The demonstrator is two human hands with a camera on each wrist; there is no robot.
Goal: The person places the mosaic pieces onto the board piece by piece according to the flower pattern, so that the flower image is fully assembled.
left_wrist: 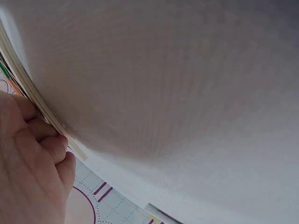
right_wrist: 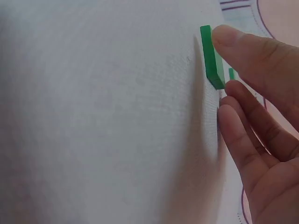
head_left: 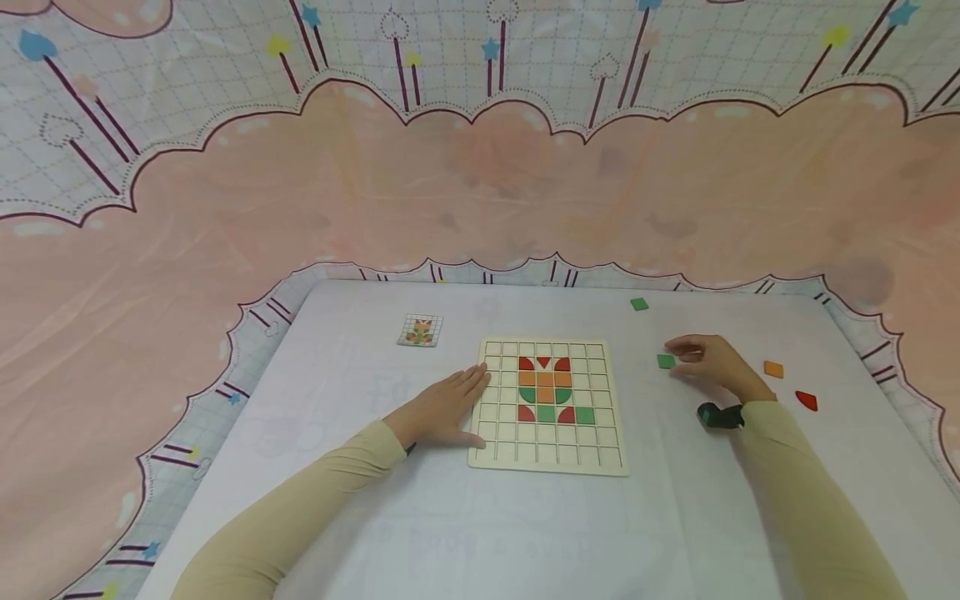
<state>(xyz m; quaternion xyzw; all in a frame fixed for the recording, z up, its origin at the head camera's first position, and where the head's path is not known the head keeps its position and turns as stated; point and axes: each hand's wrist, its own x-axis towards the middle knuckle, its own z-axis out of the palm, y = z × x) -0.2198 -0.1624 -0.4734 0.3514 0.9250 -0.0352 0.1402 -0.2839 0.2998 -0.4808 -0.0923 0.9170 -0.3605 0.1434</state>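
Observation:
A square wooden grid board [head_left: 551, 450] lies on the table, bearing a figure of red, orange and green pieces. My left hand [head_left: 446, 408] rests along the board's left edge, fingers extended onto its rim; the left wrist view shows the fingers [left_wrist: 51, 140] against the board's side [left_wrist: 28, 84]. To the right of the board, my right hand [head_left: 708, 362] is at a green square tile [head_left: 665, 361]. In the right wrist view the thumb [right_wrist: 229, 37] overlaps this tile [right_wrist: 211, 58], and the fingertips are by its lower end. The tile appears to lie on the table.
A small pattern card [head_left: 420, 331] lies left of the board. Another green tile [head_left: 639, 304] is farther back. An orange square [head_left: 773, 369] and a red rounded piece [head_left: 806, 401] sit right of my right hand. Patterned cloth [head_left: 480, 183] hangs behind the table.

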